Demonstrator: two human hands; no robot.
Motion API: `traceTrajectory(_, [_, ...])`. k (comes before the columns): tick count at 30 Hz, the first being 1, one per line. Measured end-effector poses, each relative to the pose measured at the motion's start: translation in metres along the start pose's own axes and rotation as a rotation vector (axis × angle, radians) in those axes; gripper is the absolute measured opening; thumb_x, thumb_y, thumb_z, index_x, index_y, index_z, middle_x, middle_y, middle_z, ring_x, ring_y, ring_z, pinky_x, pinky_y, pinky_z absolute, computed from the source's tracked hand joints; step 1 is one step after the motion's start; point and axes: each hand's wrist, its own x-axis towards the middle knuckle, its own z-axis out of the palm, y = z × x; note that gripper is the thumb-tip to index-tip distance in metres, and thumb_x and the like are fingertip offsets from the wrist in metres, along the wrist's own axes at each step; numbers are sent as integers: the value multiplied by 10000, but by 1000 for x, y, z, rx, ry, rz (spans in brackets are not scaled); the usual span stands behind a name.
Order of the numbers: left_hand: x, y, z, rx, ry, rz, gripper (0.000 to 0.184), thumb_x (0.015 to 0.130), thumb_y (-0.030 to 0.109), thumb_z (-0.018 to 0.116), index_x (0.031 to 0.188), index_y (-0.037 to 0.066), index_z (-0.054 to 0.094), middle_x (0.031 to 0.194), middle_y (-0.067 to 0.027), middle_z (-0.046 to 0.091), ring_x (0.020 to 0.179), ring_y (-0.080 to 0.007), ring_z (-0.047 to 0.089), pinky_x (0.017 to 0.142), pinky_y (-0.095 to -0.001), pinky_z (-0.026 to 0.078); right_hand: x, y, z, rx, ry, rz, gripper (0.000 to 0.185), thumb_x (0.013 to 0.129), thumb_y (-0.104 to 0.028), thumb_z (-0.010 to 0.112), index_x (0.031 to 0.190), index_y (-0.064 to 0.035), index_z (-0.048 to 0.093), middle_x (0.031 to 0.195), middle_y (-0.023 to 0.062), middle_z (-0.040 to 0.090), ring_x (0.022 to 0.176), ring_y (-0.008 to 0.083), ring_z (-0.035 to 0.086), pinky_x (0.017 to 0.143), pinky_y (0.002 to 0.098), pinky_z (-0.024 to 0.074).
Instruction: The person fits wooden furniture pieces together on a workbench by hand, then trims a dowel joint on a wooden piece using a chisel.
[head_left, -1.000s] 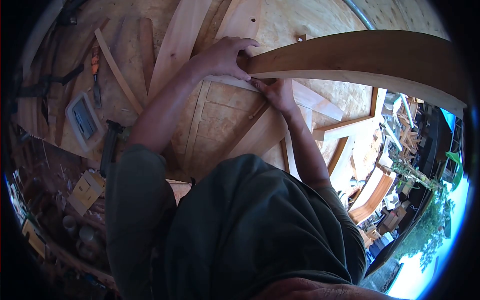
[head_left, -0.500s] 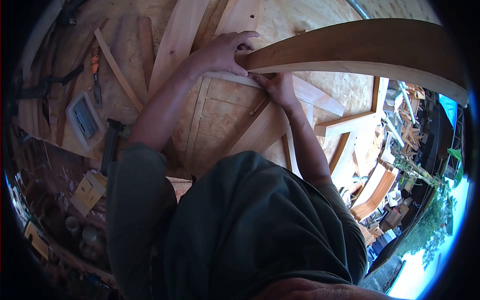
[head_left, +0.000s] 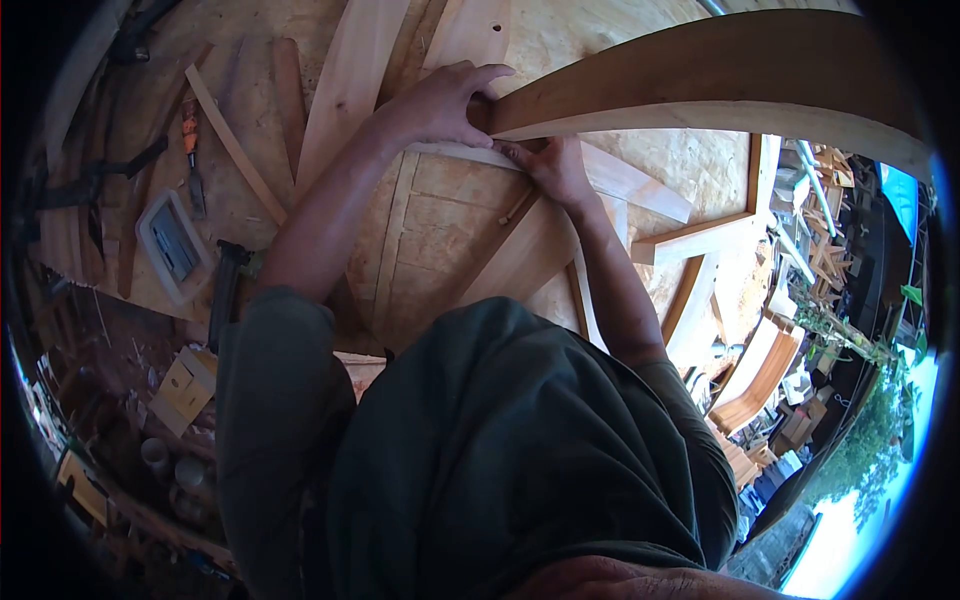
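Observation:
A large curved wooden beam [head_left: 700, 85] rises from the workbench toward the upper right. My left hand [head_left: 440, 105] is wrapped around its near end, with the thumb on the close side and the fingers on the far side. Against the lower edge of that end, my right hand [head_left: 558, 172] grips with bent fingers, partly hidden by the beam. Just below both hands lies a pale wooden strip [head_left: 460, 154] on the bench. A wide board [head_left: 520, 250] slants under my right wrist.
The plywood workbench [head_left: 440, 235] carries several boards and an L-shaped wooden frame [head_left: 700, 238]. At left lie an orange-handled chisel [head_left: 191, 130], a thin lath [head_left: 235, 145], a plastic box [head_left: 176, 245] and a dark clamp [head_left: 228, 290]. Curved wooden pieces [head_left: 757, 375] stand off the bench at right.
The beam's far end has shifted slightly upward in the picture, while both hands keep their hold on the near end. The whole view has turned a little.

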Motion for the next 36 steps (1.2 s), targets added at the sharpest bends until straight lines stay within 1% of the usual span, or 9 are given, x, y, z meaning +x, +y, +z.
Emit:
traceTrajectory(4, [3,-4,1,-7,-6,-16,956,642,195,903,1493,197,466,1165,-95,709,1189,-296,598,1054,-424,470,-1,-10,-1,-56,19,-85,397,825,-195,841,1163,-33,712,1171,184,714,1126,346,670,983,426,519])
traceTrajectory(11, [2,-7,3,3,23,20,944,635,197,904,1479,190,481,1162,-115,711,1161,-305,625,1028,-428,491,-4,-2,1,-112,35,-100,424,810,-190,836,1182,-46,693,1191,200,695,1139,367,654,989,438,511])
traceTrajectory(14, [2,-9,4,13,17,13,924,640,207,901,1469,199,492,1161,-104,700,1153,-299,619,1027,-425,485,-4,0,2,-122,22,-99,438,813,-203,830,1200,-58,685,1194,202,690,1142,376,646,990,445,509])
traceTrajectory(17, [1,-4,0,55,1,14,928,638,264,903,1464,156,494,1172,-114,691,1157,-321,604,1040,-423,481,-4,1,3,-134,17,-107,445,817,-217,825,1211,-65,681,1195,198,689,1147,377,642,991,448,508])
traceTrajectory(19, [1,-5,1,56,-4,19,932,638,268,904,1466,157,491,1179,-107,685,1161,-319,600,1046,-418,479,-2,5,4,-154,27,-141,447,820,-223,822,1213,-67,680,1201,195,687,1150,376,641,991,448,508])
traceTrajectory(22, [1,-5,3,62,-5,12,939,638,270,905,1470,161,485,1179,-101,680,1166,-313,597,1048,-414,479,-2,8,4,-173,7,-88,444,824,-237,819,1211,-68,683,1218,188,682,1149,374,641,988,449,508])
traceTrajectory(25, [0,-3,0,65,-7,13,945,638,267,907,1475,164,479,1171,-99,679,1168,-308,595,1046,-412,481,-1,8,2,-211,17,-155,442,828,-247,816,1211,-69,684,1214,195,678,1140,375,643,983,450,511])
traceTrajectory(31, [1,-1,-1,41,-18,-13,932,640,261,908,1466,159,490,1167,-97,679,1169,-306,592,1047,-410,479,-2,8,4,-129,18,-118,453,816,-236,830,1207,-61,683,1213,207,675,1147,378,640,996,448,506])
traceTrajectory(36, [2,-4,0,28,-18,-14,917,642,267,908,1458,163,502,1167,-99,678,1170,-307,594,1045,-412,481,-4,2,4,-105,46,-123,460,805,-215,839,1201,-44,679,1241,206,666,1182,379,623,1020,446,493])
